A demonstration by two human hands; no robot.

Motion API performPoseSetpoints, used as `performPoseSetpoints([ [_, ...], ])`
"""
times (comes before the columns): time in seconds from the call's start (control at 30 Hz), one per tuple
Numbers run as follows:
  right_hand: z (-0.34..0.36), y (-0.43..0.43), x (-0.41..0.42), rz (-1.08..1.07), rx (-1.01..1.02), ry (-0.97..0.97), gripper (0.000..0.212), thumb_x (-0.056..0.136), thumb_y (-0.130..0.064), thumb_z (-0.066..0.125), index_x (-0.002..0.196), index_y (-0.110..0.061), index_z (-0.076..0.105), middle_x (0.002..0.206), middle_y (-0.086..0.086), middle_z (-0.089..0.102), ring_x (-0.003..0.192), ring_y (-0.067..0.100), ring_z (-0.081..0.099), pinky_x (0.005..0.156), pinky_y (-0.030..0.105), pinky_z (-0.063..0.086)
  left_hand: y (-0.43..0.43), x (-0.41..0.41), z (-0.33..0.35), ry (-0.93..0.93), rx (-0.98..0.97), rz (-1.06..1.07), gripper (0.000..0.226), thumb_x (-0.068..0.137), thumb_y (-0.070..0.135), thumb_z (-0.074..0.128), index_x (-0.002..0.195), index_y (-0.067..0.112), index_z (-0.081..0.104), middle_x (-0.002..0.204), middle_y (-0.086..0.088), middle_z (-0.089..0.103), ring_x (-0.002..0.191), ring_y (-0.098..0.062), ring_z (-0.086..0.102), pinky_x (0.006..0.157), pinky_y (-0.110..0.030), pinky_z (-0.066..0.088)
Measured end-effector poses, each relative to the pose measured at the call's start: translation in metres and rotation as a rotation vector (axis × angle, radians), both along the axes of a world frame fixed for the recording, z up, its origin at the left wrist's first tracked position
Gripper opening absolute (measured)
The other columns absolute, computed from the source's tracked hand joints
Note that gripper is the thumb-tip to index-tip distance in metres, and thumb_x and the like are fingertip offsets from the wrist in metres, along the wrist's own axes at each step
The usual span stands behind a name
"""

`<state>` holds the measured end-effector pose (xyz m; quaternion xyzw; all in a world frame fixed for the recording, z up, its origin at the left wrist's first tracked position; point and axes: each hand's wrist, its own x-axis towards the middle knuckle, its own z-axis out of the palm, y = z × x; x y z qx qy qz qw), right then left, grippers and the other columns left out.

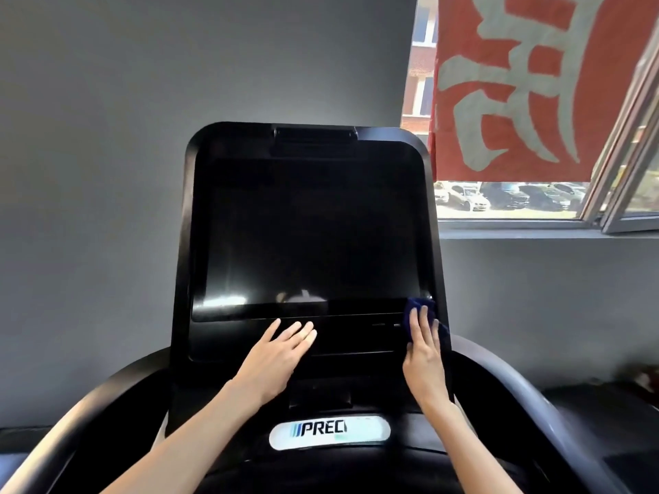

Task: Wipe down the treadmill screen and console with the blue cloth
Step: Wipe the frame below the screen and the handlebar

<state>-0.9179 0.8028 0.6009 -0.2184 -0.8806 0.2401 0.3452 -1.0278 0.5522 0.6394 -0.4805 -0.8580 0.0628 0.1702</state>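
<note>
The right hand (424,347) pressed the blue cloth (415,306), fingers straight, on the lower-right corner of the screen (306,237), right of frame centre; the left hand (278,354) lay flat, fingers straight, on the console (349,336) below.

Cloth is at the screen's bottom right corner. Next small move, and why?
Probably slide the right hand and blue cloth leftward along the bottom of the screen. The cloth is pressed flat at the lower right corner, and the rest of the glass lies to its left and above. The left hand rests flat on the console, below that path.
</note>
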Motion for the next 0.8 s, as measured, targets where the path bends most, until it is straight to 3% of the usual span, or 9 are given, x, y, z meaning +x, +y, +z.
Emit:
performPoseSetpoints([
  [0.07, 0.006, 0.004, 0.002, 0.023, -0.148, 0.103, 0.065, 0.088, 0.012, 0.044, 0.145, -0.018, 0.033, 0.153, -0.002, 0.026, 0.143, 0.019, 0.018, 0.116, 0.027, 0.014, 0.011, 0.000, 0.006, 0.047, 0.001, -0.005, 0.080, 0.033, 0.017, 0.092, 0.110, 0.015, 0.070, 0.111, 0.001, 0.070, 0.097, -0.013, 0.069, 0.090, -0.037, 0.052],
  [0.17, 0.024, 0.020, 0.010, -0.121, -0.436, 0.333, 0.057, 0.091, 0.003, 0.045, 0.139, -0.027, 0.044, 0.136, 0.007, 0.053, 0.121, 0.026, 0.053, 0.105, 0.038, 0.039, 0.030, 0.006, 0.025, 0.049, -0.044, 0.062, 0.063, 0.072, 0.013, 0.073, 0.131, 0.011, 0.052, 0.113, 0.001, 0.068, 0.101, -0.018, 0.065, 0.104, -0.037, 0.038],
  [0.23, 0.031, 0.030, 0.010, -0.266, -0.530, 0.437, 0.051, 0.094, -0.004, 0.044, 0.140, -0.025, 0.041, 0.130, 0.013, 0.058, 0.110, 0.030, 0.058, 0.099, 0.038, 0.042, 0.042, 0.005, 0.033, 0.049, -0.070, 0.105, 0.054, 0.086, 0.010, 0.056, 0.138, 0.012, 0.041, 0.109, -0.001, 0.067, 0.102, -0.023, 0.062, 0.098, -0.033, 0.036],
  [0.33, 0.030, 0.035, 0.003, -0.284, -0.619, 0.354, 0.051, 0.096, -0.008, 0.041, 0.146, -0.016, 0.029, 0.142, 0.014, 0.045, 0.125, 0.031, 0.047, 0.107, 0.036, 0.032, 0.054, 0.010, 0.045, 0.050, -0.099, 0.193, 0.038, 0.085, 0.008, 0.053, 0.123, 0.017, 0.055, 0.096, -0.001, 0.068, 0.094, -0.023, 0.064, 0.070, -0.030, 0.035],
  [0.47, 0.015, 0.028, -0.003, -0.134, -0.600, 0.147, 0.069, 0.092, -0.002, 0.047, 0.149, -0.002, 0.008, 0.157, 0.012, 0.010, 0.145, 0.023, 0.010, 0.118, 0.034, 0.008, 0.060, 0.009, 0.050, 0.052, -0.116, 0.250, 0.028, 0.083, 0.003, 0.053, 0.101, 0.020, 0.066, 0.064, 0.005, 0.050, 0.085, -0.020, 0.065, 0.058, -0.028, 0.030],
  [0.57, 0.022, 0.031, -0.009, -0.143, -0.532, 0.176, 0.069, 0.089, 0.006, 0.045, 0.148, 0.002, 0.008, 0.156, 0.016, 0.009, 0.145, 0.025, 0.008, 0.118, 0.036, 0.005, 0.065, 0.007, 0.055, 0.017, -0.070, 0.228, 0.013, 0.089, 0.017, 0.054, 0.092, 0.018, 0.067, 0.073, 0.004, 0.056, 0.085, -0.021, 0.065, 0.053, -0.026, 0.027],
  [0.7, 0.040, 0.043, -0.025, -0.111, -0.417, 0.203, 0.064, 0.091, 0.007, 0.040, 0.148, -0.002, 0.012, 0.154, 0.016, 0.014, 0.142, 0.028, 0.014, 0.116, 0.036, 0.008, 0.072, 0.007, 0.054, 0.126, 0.031, 0.027, 0.038, 0.049, 0.037, 0.088, 0.040, 0.021, 0.055, 0.041, 0.003, 0.052, 0.037, -0.015, 0.054, 0.045, -0.020, 0.033],
  [0.73, 0.046, 0.048, -0.031, -0.090, -0.375, 0.198, 0.063, 0.092, 0.006, 0.040, 0.148, -0.002, 0.011, 0.154, 0.015, 0.014, 0.141, 0.028, 0.015, 0.114, 0.034, 0.008, 0.074, 0.007, 0.049, 0.166, 0.060, -0.005, 0.035, 0.050, 0.035, 0.087, 0.041, 0.022, 0.057, 0.042, 0.004, 0.055, 0.039, -0.014, 0.055, 0.049, -0.022, 0.040],
  [0.8, 0.061, 0.059, -0.044, -0.077, -0.297, 0.181, 0.062, 0.094, 0.003, 0.040, 0.147, -0.001, 0.010, 0.153, 0.016, 0.014, 0.140, 0.029, 0.016, 0.111, 0.029, 0.009, 0.078, 0.004, 0.039, 0.191, 0.107, -0.069, 0.013, 0.065, 0.031, 0.079, 0.072, 0.022, 0.073, 0.078, 0.003, 0.073, 0.072, -0.016, 0.069, 0.071, -0.032, 0.052],
])
